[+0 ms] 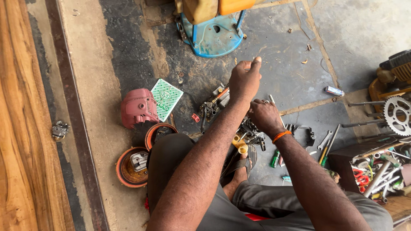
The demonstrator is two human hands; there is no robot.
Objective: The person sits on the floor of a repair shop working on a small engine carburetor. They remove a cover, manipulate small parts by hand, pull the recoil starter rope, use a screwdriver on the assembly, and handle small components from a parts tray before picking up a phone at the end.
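My left hand point(245, 79) is raised over the floor with its fingers closed, pinching a thin pale object point(248, 67) that is mostly hidden. My right hand point(264, 116), with an orange band on the wrist, presses down on and grips a small metal engine part point(250, 131) on the floor in front of my sandalled foot point(240, 164). A cluster of small metal pieces with an orange-handled screwdriver point(215, 99) lies just left of both hands.
A red engine cover point(138, 108) and a green printed card point(167, 97) lie to the left, near two orange bowls point(126, 174) holding parts. A blue stand point(212, 36) is at the top. At the right are wrenches point(327, 141), a sprocket point(397, 114) and a tool-filled box point(379, 171).
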